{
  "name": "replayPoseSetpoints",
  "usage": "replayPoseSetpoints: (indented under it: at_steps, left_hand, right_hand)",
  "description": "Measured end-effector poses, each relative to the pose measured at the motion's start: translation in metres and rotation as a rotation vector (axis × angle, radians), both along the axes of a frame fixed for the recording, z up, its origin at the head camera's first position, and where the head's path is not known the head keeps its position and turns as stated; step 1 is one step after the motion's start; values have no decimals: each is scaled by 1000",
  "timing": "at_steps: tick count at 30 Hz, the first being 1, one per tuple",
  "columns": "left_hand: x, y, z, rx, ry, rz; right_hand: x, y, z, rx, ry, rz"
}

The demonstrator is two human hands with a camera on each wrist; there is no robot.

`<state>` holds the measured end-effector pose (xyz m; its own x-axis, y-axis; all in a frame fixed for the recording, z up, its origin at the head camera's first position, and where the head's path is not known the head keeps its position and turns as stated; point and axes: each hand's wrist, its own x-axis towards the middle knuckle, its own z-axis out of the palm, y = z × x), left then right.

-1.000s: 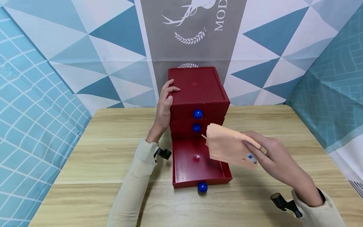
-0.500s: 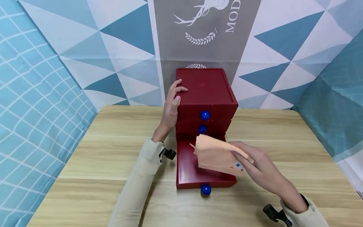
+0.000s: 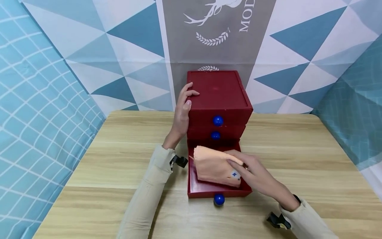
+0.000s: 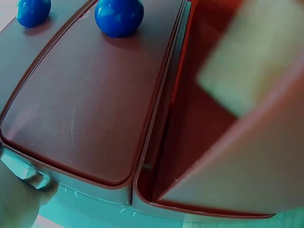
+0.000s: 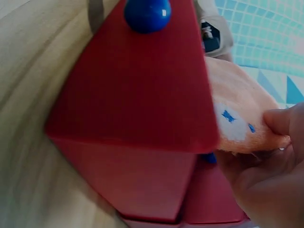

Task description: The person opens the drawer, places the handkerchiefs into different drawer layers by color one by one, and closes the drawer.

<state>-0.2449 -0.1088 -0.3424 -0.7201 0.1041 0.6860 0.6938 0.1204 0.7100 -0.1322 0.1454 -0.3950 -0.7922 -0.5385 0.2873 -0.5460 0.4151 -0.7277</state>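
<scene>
A dark red cabinet with blue round knobs stands against the back wall, its bottom drawer pulled out. My left hand rests on the cabinet's upper left edge, fingertips on the top and thumb near the front corner. In the left wrist view, part of that hand shows beside the cabinet's side. A folded peach cloth with a white and blue patch is pinched at its right end by my right hand. The cloth hangs within the open drawer's outline; whether it touches the drawer floor I cannot tell.
Two upper drawers stay closed, with knobs facing front. The cabinet stands on a wood-grain table. Behind it hangs a patterned wall cloth, and blue grid fabric lines the left side.
My right hand has carried the cloth leftward and down, from above the drawer's right side to over its middle. The left hand keeps its place on the cabinet. The head view has shifted slightly.
</scene>
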Motion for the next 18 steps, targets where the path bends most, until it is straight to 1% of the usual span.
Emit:
replayPoseSetpoints:
  at_steps: [5, 8, 11, 13, 16, 18]
  left_hand:
    - [-20, -3, -18, 20, 13, 16]
    - [-27, -3, -24, 12, 20, 23]
    - [-28, -2, -26, 3, 22, 28]
    - [-28, -2, -26, 2, 17, 27]
    - [-28, -1, -25, 0, 14, 28]
    - [-28, -1, -26, 3, 16, 25]
  right_hand:
    - [-9, -3, -14, 53, -44, 18]
    - [-12, -1, -20, 74, -59, 17]
    - [-14, 1, -23, 85, -72, 11]
    - [-15, 1, -24, 93, -55, 0]
    - [-16, 0, -25, 135, 7, -48]
    - [-16, 2, -26, 168, 66, -80]
